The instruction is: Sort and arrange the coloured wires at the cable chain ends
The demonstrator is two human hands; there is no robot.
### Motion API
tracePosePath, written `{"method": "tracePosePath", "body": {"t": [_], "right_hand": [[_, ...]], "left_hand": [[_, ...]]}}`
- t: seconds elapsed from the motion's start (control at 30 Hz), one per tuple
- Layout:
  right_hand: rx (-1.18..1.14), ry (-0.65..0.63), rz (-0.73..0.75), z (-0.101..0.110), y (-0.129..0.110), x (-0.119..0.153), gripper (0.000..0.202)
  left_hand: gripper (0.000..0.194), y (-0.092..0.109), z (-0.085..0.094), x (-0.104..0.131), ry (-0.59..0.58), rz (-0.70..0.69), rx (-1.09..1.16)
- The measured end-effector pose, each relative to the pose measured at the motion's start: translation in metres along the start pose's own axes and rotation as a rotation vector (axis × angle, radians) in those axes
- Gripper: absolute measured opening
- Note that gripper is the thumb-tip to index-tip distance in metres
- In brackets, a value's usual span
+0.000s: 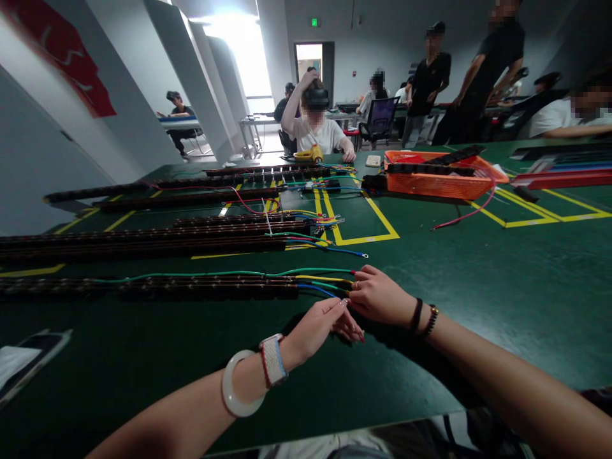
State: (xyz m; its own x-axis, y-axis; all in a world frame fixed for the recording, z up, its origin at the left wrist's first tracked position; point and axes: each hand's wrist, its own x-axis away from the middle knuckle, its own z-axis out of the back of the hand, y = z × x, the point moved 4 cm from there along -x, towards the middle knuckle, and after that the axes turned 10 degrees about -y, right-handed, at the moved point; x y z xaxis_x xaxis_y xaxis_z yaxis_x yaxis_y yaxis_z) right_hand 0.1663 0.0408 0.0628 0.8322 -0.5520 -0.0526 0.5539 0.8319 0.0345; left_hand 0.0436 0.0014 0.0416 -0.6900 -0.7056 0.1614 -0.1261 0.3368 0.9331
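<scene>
Several coloured wires (325,278), green, yellow and blue, stick out from the end of a long dark cable harness (205,290) lying nearest me. My right hand (382,296) is closed around the wire ends, its fingertips bent down over them. Just below and to the left is my left hand (318,325), palm tilted down, with its fingers stretched out. Its thumb and forefinger tips are close to the blue wire and the right fingertips. Whether they touch the wire is hidden.
More dark harnesses (143,239) lie across the green table (478,287) beyond my hands. An orange basket (440,185) stands at the back right. A phone-like dark object (41,354) lies at left. Another person (315,131) sits opposite, behind a yellow tool (315,153).
</scene>
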Motion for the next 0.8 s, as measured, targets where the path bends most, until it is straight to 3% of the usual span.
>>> {"method": "tracePosePath", "body": {"t": [0.17,0.3,0.6,0.8], "right_hand": [[-0.098,0.172,-0.135,0.006,0.010,0.003,0.037],[-0.279,0.248,-0.255,0.006,0.025,0.003,0.029],[-0.498,0.219,-0.275,-0.010,0.044,-0.005,0.028],[-0.526,0.053,-0.159,-0.007,0.048,-0.030,0.048]], "left_hand": [[0.042,-0.001,0.001,-0.001,-0.004,0.004,-0.009],[0.043,-0.003,0.002,-0.002,-0.008,0.013,-0.008],[0.045,-0.005,0.003,-0.003,-0.020,0.006,-0.011],[0.046,-0.005,0.003,-0.003,-0.036,0.018,-0.007]]}}
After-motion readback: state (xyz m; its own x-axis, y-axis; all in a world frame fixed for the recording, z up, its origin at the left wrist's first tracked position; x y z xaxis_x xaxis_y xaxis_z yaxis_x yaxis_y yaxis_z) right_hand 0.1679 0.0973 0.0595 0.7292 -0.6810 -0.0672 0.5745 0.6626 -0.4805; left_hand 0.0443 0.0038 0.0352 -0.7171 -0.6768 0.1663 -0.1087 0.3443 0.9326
